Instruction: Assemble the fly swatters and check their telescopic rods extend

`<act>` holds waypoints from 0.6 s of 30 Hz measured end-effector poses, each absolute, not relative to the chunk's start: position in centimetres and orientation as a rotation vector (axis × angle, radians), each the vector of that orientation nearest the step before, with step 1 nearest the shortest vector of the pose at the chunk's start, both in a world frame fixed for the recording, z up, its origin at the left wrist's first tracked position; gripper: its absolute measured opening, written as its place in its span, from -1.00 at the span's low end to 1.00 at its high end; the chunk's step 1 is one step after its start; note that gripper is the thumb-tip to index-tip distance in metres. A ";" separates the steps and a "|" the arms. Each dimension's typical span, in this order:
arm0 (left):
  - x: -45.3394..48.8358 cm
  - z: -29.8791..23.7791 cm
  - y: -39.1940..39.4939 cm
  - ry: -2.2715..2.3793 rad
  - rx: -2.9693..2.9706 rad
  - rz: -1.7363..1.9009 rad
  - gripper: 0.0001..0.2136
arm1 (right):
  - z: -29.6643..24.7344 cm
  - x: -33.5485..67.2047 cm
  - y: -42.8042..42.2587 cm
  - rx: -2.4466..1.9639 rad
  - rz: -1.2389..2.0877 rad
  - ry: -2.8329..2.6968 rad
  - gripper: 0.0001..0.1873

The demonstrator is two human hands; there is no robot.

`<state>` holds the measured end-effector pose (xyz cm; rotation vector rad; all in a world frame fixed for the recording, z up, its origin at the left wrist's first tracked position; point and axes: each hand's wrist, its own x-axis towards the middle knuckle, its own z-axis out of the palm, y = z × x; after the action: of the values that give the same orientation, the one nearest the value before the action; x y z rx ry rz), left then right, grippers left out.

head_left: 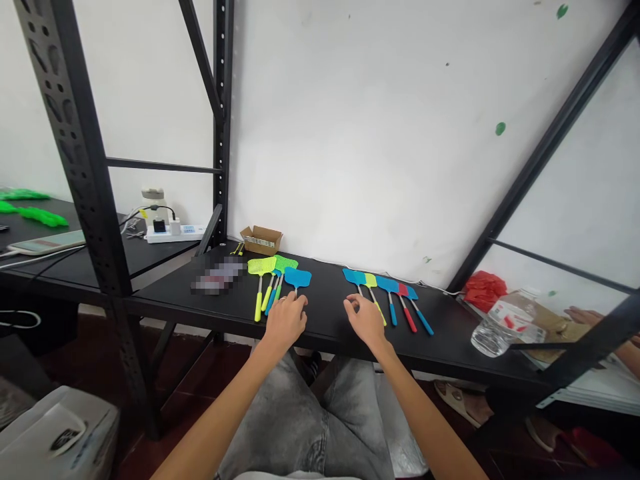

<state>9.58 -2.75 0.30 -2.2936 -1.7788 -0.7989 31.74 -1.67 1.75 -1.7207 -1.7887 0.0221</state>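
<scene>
A black table (pixel 327 303) carries fly swatters (pixel 262 267) (2 groups) and a cardboard box (pixel 260 244).

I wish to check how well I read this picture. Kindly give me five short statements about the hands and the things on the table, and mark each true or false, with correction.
1. The left hand hides the lower part of a blue swatter. True.
2. The right hand holds the red swatter. False: the red swatter lies apart, to the right of that hand.
3. The small cardboard box is open at the top. True.
4. The clear plastic bottle is at the table's left end. False: the bottle is toward the right end.
5. A red plastic bag is near the bottle. True.
</scene>
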 end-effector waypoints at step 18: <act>12.1 2.8 -5.2 -1.599 -2.782 -1.530 -0.65 | 2.1 28.9 -0.4 -0.838 1.331 -0.973 -0.56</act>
<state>12.12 -5.16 2.78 -2.7816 -1.5988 -1.5297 28.87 -0.38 2.12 -0.8385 -0.9733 1.3312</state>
